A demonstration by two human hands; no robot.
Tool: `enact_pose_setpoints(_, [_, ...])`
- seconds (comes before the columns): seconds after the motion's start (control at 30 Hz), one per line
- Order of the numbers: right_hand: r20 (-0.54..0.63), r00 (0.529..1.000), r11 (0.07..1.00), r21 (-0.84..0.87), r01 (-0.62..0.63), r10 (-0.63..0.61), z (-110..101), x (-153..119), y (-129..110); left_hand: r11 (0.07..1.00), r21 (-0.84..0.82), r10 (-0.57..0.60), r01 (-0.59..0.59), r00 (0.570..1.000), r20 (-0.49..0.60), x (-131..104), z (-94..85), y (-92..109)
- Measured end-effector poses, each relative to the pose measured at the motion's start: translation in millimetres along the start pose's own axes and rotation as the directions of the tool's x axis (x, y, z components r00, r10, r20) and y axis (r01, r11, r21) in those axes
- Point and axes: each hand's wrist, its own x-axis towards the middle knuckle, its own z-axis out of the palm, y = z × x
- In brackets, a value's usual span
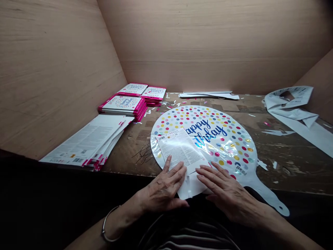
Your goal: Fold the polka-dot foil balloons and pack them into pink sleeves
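A flat foil balloon [182,119] with coloured dots and blue "happy birthday" lettering lies at the front of the bench, its white tail pointing to the lower right. On its lower left part rests a printed white packaging card [182,149], text side up, slanted. A plain white flap [194,185] shows at the card's near end. My left hand [166,187] lies on the card's lower left, fingers extended, thumb near the flap's front edge. My right hand [223,191] is flat with fingers stretched over the card's lower right and the balloon. Neither hand grips anything visible.
Folded pink-and-white packs [122,104] are stacked at the back left. Nearer, more printed cards [85,139] lie fanned. Dark thin strands [144,154] sit left of the balloon. White strips [208,94] and crumpled paper [288,100] lie behind and right. Wooden panels [208,45] enclose the bench.
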Motion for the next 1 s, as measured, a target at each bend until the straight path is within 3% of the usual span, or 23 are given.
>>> enact_pose_setpoints(0.13, [-0.036, 0.999, 0.999, -0.025, -0.035, 0.034, 11.9, 6.0, -0.3, 0.996, 0.015, -0.083, 0.083, 0.995, -0.054, -3.3, 1.9, 6.0])
enact_pose_setpoints(0.27, [-0.045, 0.999, 0.999, 0.033, -0.009, 0.011, 9.9, 12.4, 6.4, 0.996, 0.030, -0.078, 0.083, 0.986, -0.146, -9.1, 13.2, 8.6])
enact_pose_setpoints(0.53, [0.067, 0.998, 0.997, 0.081, 0.006, -0.011, 2.7, 25.7, 21.0, 0.994, 0.016, -0.103, 0.112, 0.955, -0.279, -8.2, 21.2, 4.1])
enact_pose_setpoints(0.73, [-0.026, 0.999, 0.996, 0.084, 0.035, -0.033, 9.3, 17.0, 11.3, 0.995, -0.057, -0.095, 0.078, 0.902, -0.422, -16.5, 28.2, 10.7])
enact_pose_setpoints(0.87, [-0.092, 0.995, 0.996, 0.075, 0.045, -0.038, 15.9, 11.3, 9.1, 0.992, -0.103, -0.111, 0.075, 0.905, -0.411, -19.4, 29.7, 14.5])
enact_pose_setpoints(1.0, [-0.127, 0.992, 0.996, 0.087, 0.034, -0.023, 19.2, 10.1, 8.2, 0.975, -0.135, -0.212, 0.177, 0.926, -0.311, -13.1, 19.8, 18.8])
